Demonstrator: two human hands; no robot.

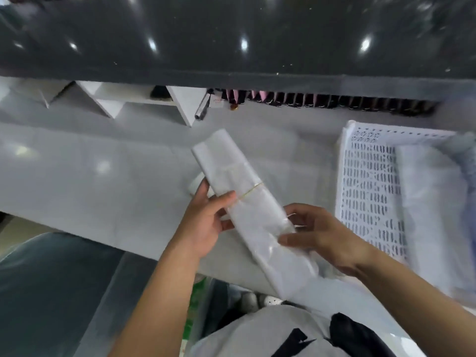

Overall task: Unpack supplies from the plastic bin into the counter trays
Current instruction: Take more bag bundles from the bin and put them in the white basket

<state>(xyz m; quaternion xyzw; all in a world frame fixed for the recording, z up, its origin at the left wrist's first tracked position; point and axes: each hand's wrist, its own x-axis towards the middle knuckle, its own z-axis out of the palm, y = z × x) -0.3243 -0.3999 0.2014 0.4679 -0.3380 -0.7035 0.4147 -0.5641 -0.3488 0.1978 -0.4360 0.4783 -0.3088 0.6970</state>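
I am holding the banded bundle of plastic bags (244, 199) in both hands (203, 222) (322, 235), fingers curled around it, left of the white tray (365, 191); the slick film could be slipping loose.

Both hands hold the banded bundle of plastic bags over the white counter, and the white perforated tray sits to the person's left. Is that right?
Not quite. In the head view the white perforated tray sits to the person's right, not left. The rest holds: left hand and right hand both hold the banded bundle of plastic bags over the white counter.
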